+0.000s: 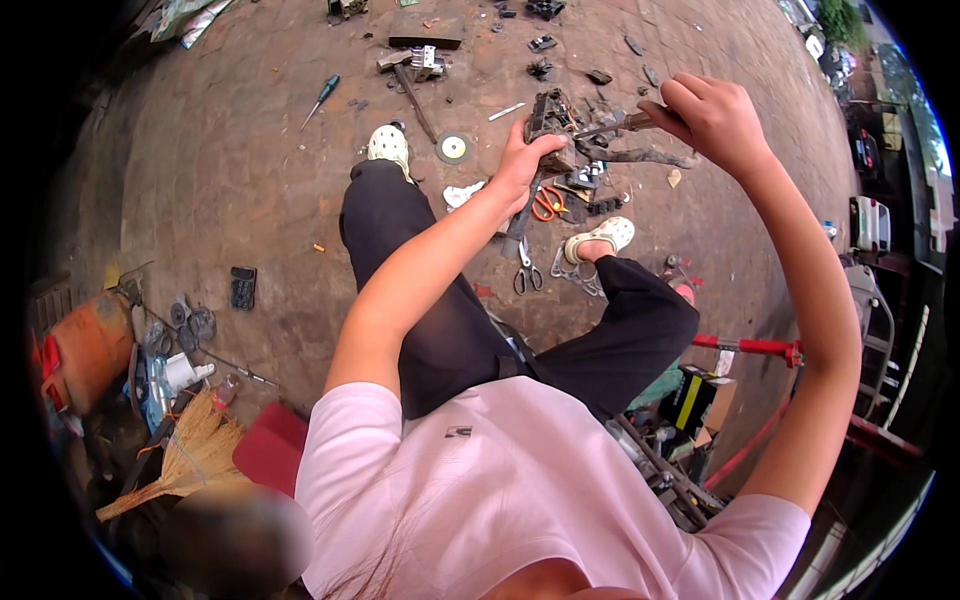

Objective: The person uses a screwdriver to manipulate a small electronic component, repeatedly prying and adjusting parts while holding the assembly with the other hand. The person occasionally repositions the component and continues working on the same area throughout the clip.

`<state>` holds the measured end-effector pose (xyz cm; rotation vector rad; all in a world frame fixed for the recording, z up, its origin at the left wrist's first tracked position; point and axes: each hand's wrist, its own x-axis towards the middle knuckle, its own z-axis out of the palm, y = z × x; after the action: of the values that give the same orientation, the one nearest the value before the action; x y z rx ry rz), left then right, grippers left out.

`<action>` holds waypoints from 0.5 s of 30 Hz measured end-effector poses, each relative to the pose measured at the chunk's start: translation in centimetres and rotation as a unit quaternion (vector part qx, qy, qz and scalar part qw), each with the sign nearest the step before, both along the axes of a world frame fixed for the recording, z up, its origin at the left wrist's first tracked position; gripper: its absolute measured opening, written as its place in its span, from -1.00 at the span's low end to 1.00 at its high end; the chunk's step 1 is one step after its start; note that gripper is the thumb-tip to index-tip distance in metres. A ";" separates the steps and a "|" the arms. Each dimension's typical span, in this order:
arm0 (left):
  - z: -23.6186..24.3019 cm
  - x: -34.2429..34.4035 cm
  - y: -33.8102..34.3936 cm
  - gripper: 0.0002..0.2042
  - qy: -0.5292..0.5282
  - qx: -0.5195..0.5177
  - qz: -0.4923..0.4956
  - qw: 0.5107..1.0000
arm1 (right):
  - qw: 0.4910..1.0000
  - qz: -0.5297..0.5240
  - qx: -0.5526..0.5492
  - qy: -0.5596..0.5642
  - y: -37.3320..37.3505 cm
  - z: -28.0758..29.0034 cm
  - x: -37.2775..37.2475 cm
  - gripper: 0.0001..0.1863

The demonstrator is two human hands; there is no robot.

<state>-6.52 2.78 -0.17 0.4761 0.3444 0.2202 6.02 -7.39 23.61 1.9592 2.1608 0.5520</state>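
Observation:
My left hand [518,165] is closed round a dark, grimy block-shaped part [550,122] with exposed innards, held above the ground between my feet. My right hand [712,120], raised to the right, grips a screwdriver-like tool [632,123] with a worn brownish handle. Its thin shaft points left and meets the part's right side; the very tip cannot be made out. A thick dark cable [645,156] runs rightward from the part. Below my left hand lie orange-handled pliers or scissors [547,204] and dark-handled scissors [527,275].
Farther off lie a hammer [415,103], a teal-handled screwdriver [323,98], a grinding disc [453,148] and scattered dark scraps. To the left are a straw broom [195,445] and an orange cylinder [90,345]. A red metal bar [750,346] and boxes [700,400] stand to the right.

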 end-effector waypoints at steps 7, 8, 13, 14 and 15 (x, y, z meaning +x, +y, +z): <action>0.7 -0.2 -0.5 -0.35 -0.010 0.056 0.008 0.998 | 0.709 -0.325 0.493 0.385 2.3 -4.9 1.8 -0.64; 0.5 -0.2 -0.6 -0.34 -0.011 0.060 0.006 0.998 | 0.587 -0.304 0.569 0.488 2.9 -5.8 1.4 -0.62; 0.2 -0.8 -0.5 -0.34 0.031 0.030 0.010 0.999 | 0.406 -0.198 0.534 0.714 4.3 -4.8 -1.8 -0.56; 0.8 -1.1 -0.4 -0.34 0.037 0.019 0.000 0.999 | 0.424 -0.155 0.464 0.762 3.8 -5.0 -1.3 -0.56; 1.2 -1.3 -0.1 -0.34 0.042 0.010 -0.006 0.999 | 0.438 -0.108 0.388 0.804 3.7 -5.1 -0.8 -0.55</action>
<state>-7.83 2.63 0.98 0.5077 0.4207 0.1921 5.27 -3.68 18.51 4.3234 1.9251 -1.3837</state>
